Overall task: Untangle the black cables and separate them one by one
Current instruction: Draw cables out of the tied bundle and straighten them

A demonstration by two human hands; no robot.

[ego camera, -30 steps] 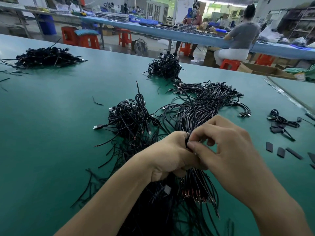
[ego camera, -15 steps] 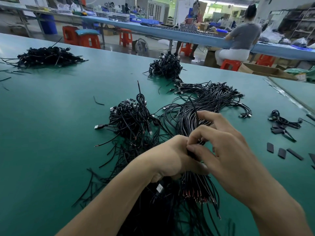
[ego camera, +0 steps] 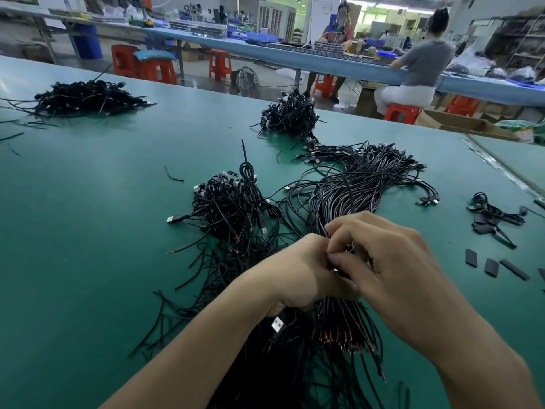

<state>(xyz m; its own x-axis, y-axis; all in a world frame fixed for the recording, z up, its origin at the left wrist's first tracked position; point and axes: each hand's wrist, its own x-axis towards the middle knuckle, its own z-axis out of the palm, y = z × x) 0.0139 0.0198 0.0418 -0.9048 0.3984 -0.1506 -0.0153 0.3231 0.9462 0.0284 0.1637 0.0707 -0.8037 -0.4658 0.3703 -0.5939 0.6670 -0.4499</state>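
Our left hand [ego camera: 298, 270] is curled round the cable bundle [ego camera: 348, 326], clamping it just above its near end. Our right hand [ego camera: 392, 270] sits touching it at 3 o'clock, thumb and forefinger pinched together on strands at the top of the same bundle. The bundle lies on the green table mat [ego camera: 88, 231], running from our grip toward 12 o'clock, where it fans into loose loops tipped with plugs.

The widest open stretch of mat lies from 8 to 10 o'clock of our hands. The table's far edge [ego camera: 206, 93] crosses at 12 o'clock and a seam [ego camera: 498, 165] slants down at 2 o'clock. A tangled clump [ego camera: 233, 202] crowds 10 o'clock, just beside the bundle. A second clump [ego camera: 290, 116] sits near the far edge at 12 o'clock, and a flatter pile [ego camera: 85, 97] lies well apart at 10 o'clock.

The cables are thin, round and glossy black. Below our grip their cut ends show red and copper-coloured tips. The mat is smooth and matte. At 3 o'clock lie a few knotted cables [ego camera: 495, 214] and flat, black rectangular sleeve pieces [ego camera: 491, 267], apart from one another.

Beyond the far edge at 1 o'clock a cardboard box [ego camera: 460, 125] stands open; we cannot tell what is in it. Blue bins [ego camera: 261, 36] sit on the far bench, their contents too small to make out.
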